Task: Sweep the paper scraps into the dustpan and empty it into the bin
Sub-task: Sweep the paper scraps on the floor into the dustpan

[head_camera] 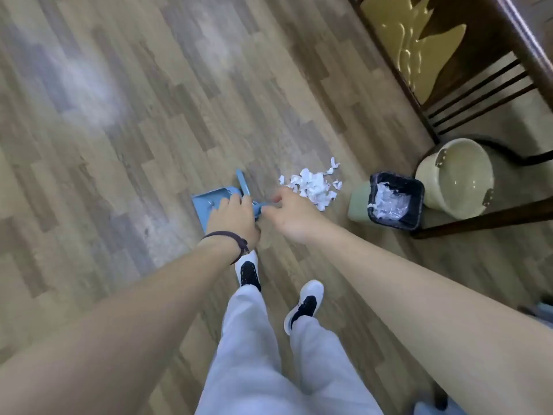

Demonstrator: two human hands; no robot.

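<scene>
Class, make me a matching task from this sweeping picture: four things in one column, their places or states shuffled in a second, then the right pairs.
Column 1
1. paper scraps
2. dustpan
3. bin
4. bucket

Column 2
A. under the left hand
B. cream, beside the chair
C. heaped on the floor
D. dark liner, crumpled white stuff inside

Pairs: 1-C, 2-A, 3-D, 4-B
</scene>
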